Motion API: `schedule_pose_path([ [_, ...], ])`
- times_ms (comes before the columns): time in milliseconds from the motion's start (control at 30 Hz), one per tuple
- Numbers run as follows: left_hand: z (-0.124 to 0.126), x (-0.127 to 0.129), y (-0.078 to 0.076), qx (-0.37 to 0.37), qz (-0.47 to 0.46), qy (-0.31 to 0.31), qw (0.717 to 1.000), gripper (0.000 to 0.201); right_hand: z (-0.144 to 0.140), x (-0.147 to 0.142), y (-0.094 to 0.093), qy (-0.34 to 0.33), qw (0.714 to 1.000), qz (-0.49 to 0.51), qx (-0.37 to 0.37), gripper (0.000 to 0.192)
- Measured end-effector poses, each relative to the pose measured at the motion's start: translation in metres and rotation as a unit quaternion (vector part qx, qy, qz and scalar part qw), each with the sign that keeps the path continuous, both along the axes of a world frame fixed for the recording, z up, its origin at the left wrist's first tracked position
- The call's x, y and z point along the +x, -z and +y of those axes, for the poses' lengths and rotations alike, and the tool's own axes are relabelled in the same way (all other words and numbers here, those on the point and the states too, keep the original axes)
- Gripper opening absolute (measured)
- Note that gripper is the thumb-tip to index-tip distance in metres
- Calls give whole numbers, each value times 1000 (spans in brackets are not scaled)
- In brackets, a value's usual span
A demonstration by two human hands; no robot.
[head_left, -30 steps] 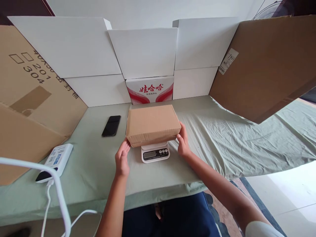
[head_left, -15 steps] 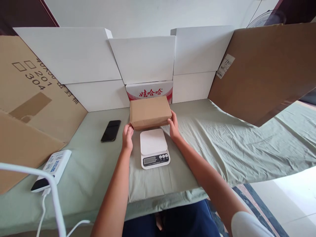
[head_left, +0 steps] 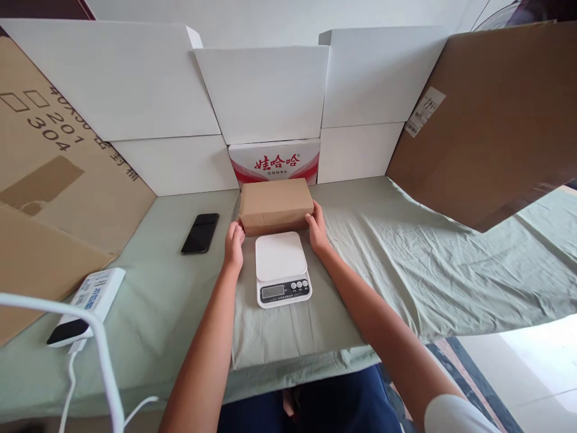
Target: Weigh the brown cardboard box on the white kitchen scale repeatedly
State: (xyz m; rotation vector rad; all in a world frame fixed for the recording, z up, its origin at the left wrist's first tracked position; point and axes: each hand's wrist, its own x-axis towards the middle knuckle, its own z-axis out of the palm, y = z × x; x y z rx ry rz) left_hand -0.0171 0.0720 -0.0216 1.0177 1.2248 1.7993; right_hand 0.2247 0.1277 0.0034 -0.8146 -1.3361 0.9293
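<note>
A small brown cardboard box (head_left: 276, 207) is gripped at its two ends, just behind a white kitchen scale (head_left: 280, 258). My left hand (head_left: 234, 245) is closed on its left front corner. At the right end my right hand (head_left: 317, 228) holds it with the thumb on the front and the fingers around the side. The scale's platform is bare, and its dark display and round buttons face me. Whether the box's underside rests on the cloth cannot be seen.
A black phone (head_left: 200, 233) lies left of my hands. Further left are a white power bank (head_left: 88, 307) with a cable and a large carton (head_left: 49, 180). White boxes (head_left: 265, 93) line the back. Another brown carton (head_left: 491, 126) stands right, on the green cloth (head_left: 451, 270).
The view has tilted down a little, and more of the red-lettered white box shows behind. The box looks slightly lower and flatter, with both hands still on it.
</note>
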Motion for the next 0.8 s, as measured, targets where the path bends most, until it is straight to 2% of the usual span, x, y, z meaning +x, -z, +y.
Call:
schedule_pose_path([
  [267, 1, -2, -1, -11, -16, -1, 1000, 69, 4, 2, 3, -17, 1000, -9, -21, 59],
  [467, -7, -8, -8, 12, -21, -21, 999, 69, 3, 5, 7, 19, 997, 24, -64, 69],
  [800, 1, -9, 4, -40, -14, -2, 999, 76, -2, 5, 2, -4, 998, 8, -55, 55],
])
